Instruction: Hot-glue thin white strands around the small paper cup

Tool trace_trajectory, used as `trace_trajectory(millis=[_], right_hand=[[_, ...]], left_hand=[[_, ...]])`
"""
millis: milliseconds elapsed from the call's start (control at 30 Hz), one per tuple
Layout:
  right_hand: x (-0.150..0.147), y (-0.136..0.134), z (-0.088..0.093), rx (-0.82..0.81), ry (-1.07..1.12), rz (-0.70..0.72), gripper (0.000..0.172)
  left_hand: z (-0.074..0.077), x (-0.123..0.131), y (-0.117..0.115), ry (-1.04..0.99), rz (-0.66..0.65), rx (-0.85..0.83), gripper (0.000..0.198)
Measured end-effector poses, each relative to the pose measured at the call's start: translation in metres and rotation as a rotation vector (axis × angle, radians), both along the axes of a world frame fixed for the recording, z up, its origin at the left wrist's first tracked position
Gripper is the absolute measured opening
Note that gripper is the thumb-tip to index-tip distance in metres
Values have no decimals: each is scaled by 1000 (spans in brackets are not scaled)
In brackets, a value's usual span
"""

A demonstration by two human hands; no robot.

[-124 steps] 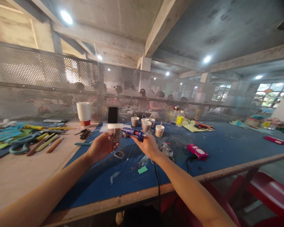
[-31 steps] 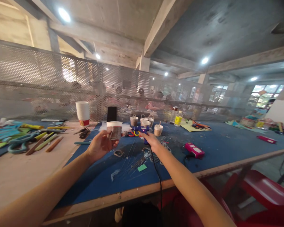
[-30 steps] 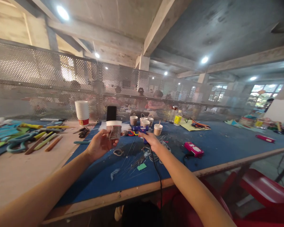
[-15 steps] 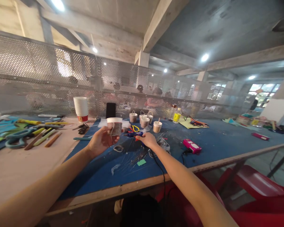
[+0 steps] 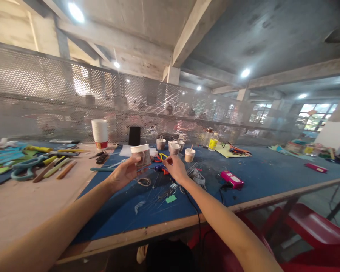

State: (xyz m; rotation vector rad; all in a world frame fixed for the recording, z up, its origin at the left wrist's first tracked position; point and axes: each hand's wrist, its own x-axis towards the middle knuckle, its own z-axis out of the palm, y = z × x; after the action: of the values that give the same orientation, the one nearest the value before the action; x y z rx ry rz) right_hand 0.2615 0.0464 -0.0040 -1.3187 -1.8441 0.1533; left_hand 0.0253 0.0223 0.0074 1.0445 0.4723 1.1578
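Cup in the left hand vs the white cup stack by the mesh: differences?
The held cup is single, tilted, off the table, gripped by the left hand; the cup stack is several nested, upright, standing on the table. The held cup has brownish wrapping on its side; the stack is plain white above a red bottom band. Both have white rims.

A small white paper cup sits in the left hand, raised above the blue bench, tilted slightly, rim up. Brown twine wraps its lower body. A blue glue gun lies on the bench just beside the right hand.
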Motion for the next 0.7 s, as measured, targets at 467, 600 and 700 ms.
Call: trace_trajectory(millis=[467,600,700], right_hand=[[-54,-14,22,42,337,437,11],[-49,-11,19,-17,424,400,11],[-45,-9,18,-87,505,404,11]], left_hand=[[-11,1,10,60,85,35,32],[-9,2,6,86,58,21,35],[-5,4,2,124,62,-2,39]])
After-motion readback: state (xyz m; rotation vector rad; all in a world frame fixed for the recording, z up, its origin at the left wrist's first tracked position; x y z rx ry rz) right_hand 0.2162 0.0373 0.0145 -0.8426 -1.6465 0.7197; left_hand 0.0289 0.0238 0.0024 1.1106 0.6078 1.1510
